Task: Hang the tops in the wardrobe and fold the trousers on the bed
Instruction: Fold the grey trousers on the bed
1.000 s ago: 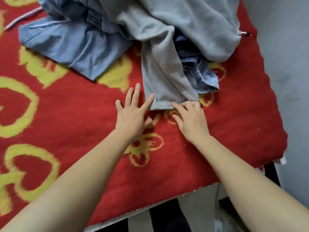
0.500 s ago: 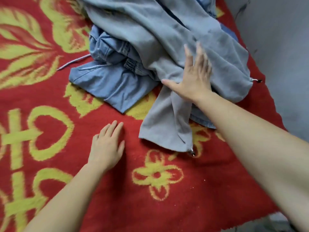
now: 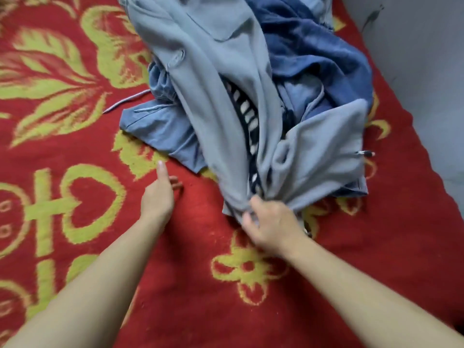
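Your right hand (image 3: pixel 273 222), which lay flat on top of the pile half a second earlier, had come down to the near end of the grey trousers (image 3: pixel 213 71) and clutched a bunch of their fabric. Your left hand (image 3: pixel 158 194) had turned from flat onto its edge, with fingers loose and holding nothing. It rested on the red bed blanket (image 3: pixel 75 151) near the light blue garment (image 3: pixel 160 129). The trousers lay draped over that garment and a dark blue garment (image 3: pixel 313 54), with a striped piece (image 3: pixel 247 116) caught in their fold. A grey wall (image 3: pixel 414 59) ran along the right.
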A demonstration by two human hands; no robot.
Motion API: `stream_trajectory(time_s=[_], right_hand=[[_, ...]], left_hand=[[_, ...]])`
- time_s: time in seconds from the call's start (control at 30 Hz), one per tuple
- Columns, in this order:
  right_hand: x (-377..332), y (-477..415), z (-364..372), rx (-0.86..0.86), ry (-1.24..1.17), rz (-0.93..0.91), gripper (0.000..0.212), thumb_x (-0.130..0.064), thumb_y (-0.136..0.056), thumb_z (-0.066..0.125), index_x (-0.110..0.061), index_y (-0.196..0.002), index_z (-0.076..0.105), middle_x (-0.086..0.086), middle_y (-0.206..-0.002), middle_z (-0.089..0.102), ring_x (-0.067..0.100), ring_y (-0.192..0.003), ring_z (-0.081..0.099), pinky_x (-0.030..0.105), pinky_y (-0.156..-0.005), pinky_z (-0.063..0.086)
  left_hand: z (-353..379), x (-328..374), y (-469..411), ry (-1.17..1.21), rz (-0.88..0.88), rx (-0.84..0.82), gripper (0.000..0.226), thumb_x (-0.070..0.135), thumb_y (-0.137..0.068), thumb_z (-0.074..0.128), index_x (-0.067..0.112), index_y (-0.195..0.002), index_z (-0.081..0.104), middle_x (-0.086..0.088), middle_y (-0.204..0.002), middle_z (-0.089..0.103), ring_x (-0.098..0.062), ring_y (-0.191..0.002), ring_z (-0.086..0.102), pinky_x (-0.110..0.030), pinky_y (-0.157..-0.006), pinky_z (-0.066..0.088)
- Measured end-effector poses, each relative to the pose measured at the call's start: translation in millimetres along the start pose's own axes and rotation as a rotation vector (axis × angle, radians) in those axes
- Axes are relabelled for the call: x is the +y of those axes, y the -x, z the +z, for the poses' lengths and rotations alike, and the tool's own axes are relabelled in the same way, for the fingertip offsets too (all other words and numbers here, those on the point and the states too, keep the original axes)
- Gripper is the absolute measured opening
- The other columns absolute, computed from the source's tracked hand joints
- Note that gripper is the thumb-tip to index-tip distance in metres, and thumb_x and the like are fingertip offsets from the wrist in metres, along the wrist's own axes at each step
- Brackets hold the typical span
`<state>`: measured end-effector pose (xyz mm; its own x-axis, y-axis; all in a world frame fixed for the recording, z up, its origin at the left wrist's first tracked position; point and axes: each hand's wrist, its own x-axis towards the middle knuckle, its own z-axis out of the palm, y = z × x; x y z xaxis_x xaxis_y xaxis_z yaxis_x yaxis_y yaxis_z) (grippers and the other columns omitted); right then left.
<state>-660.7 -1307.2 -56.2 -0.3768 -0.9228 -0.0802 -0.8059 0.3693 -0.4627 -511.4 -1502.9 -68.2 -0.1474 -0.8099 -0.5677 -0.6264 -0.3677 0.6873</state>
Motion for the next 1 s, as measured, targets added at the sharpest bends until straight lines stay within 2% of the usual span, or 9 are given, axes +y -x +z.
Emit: stream_trajectory(time_s=[0.17, 0.3, 0.37, 0.57, 0.67, 0.77, 0.83, 0.9, 1.0], right_hand=[[-28, 103, 31, -0.402, 0.036, -0.176, 0.025, -0.043, -0.078, 0.053, -0.022, -0.064, 0.052, 0.0, -0.057, 0.06, 0.026, -0.054, 0.06, 0.031, -0.053, 0.051], [-38, 100, 21, -0.63, 0.08, -0.158, 0.071, -0.075, -0.089, 0.023, -0.021, -0.075, 0.066, -0.005, -0.084, 0.066, 0.013, -0.085, 0.06, 0.029, -0.066, 0.043], [-42, 78, 11, -0.559, 0.054, -0.063, 0.08, -0.075, -0.09, 0.011, -0.021, -0.079, 0.07, -0.001, -0.082, 0.07, 0.017, -0.086, 0.064, 0.031, -0.063, 0.039], [-74, -8, -4, 0.051, -0.053, 0.085, 0.024, -0.037, -0.098, 0.054, -0.016, -0.1, 0.066, 0.006, -0.108, 0.061, 0.028, -0.103, 0.062, 0.042, -0.078, 0.05], [-106, -64, 11, 0.163, -0.033, 0.081, 0.05, -0.036, -0.092, 0.058, -0.015, -0.137, 0.052, 0.012, -0.145, 0.042, 0.029, -0.134, 0.042, 0.041, -0.107, 0.036], [-129, -103, 22, 0.016, 0.012, 0.094, 0.081, -0.034, -0.089, 0.059, -0.019, -0.158, 0.018, 0.011, -0.163, 0.016, 0.031, -0.146, 0.025, 0.042, -0.116, 0.027], [-135, -105, 31, -0.27, -0.085, 0.094, 0.098, -0.025, -0.087, 0.063, -0.022, -0.159, -0.004, 0.014, -0.155, 0.036, 0.035, -0.135, 0.043, 0.042, -0.109, 0.039], [-140, -85, 42, -0.533, -0.042, 0.059, 0.098, -0.023, -0.085, 0.065, -0.019, -0.158, 0.0, 0.021, -0.133, 0.057, 0.038, -0.12, 0.056, 0.041, -0.099, 0.046], [-150, -35, 61, -0.632, 0.105, -0.083, 0.033, -0.019, -0.086, 0.06, -0.016, -0.114, 0.041, 0.019, -0.113, 0.064, 0.039, -0.102, 0.063, 0.036, -0.072, 0.044]], left_hand=[[12, 30, 5, 0.421, -0.122, -0.134, 0.069, 0.084, -0.076, 0.048, 0.03, -0.116, 0.061, 0.003, -0.111, 0.072, -0.014, -0.095, 0.07, -0.031, -0.068, 0.057], [12, 12, 9, -0.029, 0.16, -0.07, 0.048, 0.033, -0.081, 0.074, 0.015, -0.123, 0.058, 0.001, -0.117, 0.066, -0.017, -0.106, 0.063, -0.031, -0.092, 0.05], [6, -2, 15, -0.175, 0.309, -0.04, 0.028, 0.018, -0.082, 0.068, 0.014, -0.108, 0.061, 0.0, -0.107, 0.067, -0.02, -0.1, 0.063, -0.034, -0.092, 0.049], [-38, -46, 49, -0.108, 0.175, -0.107, 0.018, 0.007, -0.077, 0.063, 0.012, -0.093, 0.063, -0.002, -0.09, 0.072, -0.027, -0.087, 0.066, -0.042, -0.082, 0.055], [-73, -78, 75, -0.101, 0.139, -0.197, 0.017, 0.006, -0.074, 0.064, 0.016, -0.088, 0.064, 0.008, -0.079, 0.072, -0.006, -0.069, 0.06, -0.028, -0.068, 0.053], [-121, -118, 88, -0.185, 0.013, -0.227, 0.017, 0.002, -0.075, 0.062, 0.015, -0.085, 0.066, 0.0, -0.081, 0.073, -0.009, -0.069, 0.061, -0.031, -0.067, 0.054], [-153, -140, 87, -0.364, -0.063, -0.115, 0.012, 0.007, -0.073, 0.058, 0.007, -0.082, 0.064, -0.017, -0.082, 0.068, -0.029, -0.075, 0.062, -0.046, -0.072, 0.053], [-176, -153, 82, -0.481, -0.168, 0.112, 0.023, 0.011, -0.074, 0.054, 0.007, -0.091, 0.069, -0.026, -0.094, 0.067, -0.041, -0.091, 0.062, -0.05, -0.079, 0.053], [-190, -144, 70, -0.382, -0.289, 0.46, 0.03, 0.028, -0.093, 0.044, 0.013, -0.109, 0.064, -0.024, -0.119, 0.06, -0.042, -0.114, 0.054, -0.044, -0.097, 0.043]])
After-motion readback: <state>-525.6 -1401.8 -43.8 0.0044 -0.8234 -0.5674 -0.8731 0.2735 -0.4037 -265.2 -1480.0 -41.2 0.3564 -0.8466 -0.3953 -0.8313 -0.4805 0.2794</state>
